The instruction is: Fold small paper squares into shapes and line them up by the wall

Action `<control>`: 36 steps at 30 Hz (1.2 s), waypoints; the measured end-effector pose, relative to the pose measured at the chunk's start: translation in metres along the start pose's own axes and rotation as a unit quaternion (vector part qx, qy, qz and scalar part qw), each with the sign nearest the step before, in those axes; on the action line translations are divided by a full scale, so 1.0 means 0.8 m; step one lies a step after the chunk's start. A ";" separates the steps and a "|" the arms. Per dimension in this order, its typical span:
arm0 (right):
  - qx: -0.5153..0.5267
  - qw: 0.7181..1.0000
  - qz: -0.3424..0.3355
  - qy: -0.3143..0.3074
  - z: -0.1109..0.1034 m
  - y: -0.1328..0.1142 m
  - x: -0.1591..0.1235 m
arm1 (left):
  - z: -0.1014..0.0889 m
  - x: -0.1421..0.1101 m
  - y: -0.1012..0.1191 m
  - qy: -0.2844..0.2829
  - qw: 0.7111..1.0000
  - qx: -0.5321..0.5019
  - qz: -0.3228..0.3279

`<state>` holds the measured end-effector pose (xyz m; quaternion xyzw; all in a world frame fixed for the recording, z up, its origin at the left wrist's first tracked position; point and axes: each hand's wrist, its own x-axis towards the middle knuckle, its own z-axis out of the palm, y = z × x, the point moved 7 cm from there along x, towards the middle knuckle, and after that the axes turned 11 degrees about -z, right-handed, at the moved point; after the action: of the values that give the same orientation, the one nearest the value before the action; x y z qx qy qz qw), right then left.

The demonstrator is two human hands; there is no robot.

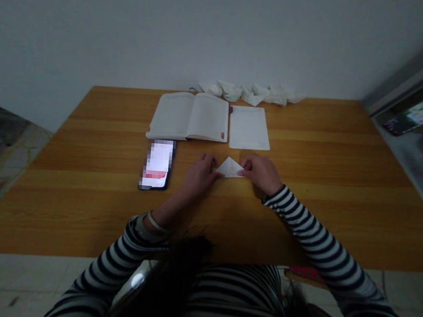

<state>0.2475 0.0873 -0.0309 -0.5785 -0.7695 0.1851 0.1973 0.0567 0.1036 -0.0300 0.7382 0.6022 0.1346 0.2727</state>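
Already folded down to a small white triangle, the paper (230, 168) near the middle of the table (343, 159); more creasing apparently left, judging by the finished folded paper shapes (251, 92) lined up along the far edge. Pinched at its left corner by the left hand (198, 173) and at its right corner by the right hand (260, 173), fingers curled narrow on both sides, pressed flat to the wood. Beyond, toward the far edge, an open notebook (190, 116) with a loose sheet (249, 128) beside it, and a phone (157, 164) just left of the left hand.
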 end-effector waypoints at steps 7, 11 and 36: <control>-0.133 0.987 -0.087 0.015 0.015 -0.047 -0.020 | 0.025 -0.029 0.027 0.016 0.982 0.094 0.160; -0.134 0.983 -0.129 -0.008 0.057 -0.070 -0.053 | 0.058 -0.053 0.029 -0.022 0.972 0.129 0.195; -0.184 0.980 -0.073 0.003 0.034 -0.053 -0.093 | -0.050 -0.027 -0.048 0.072 0.996 -0.035 0.027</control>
<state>0.2177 0.0031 -0.0395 -0.5478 -0.8299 0.0235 0.1028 -0.0007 0.0972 -0.0160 0.7326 0.5949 0.2156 0.2507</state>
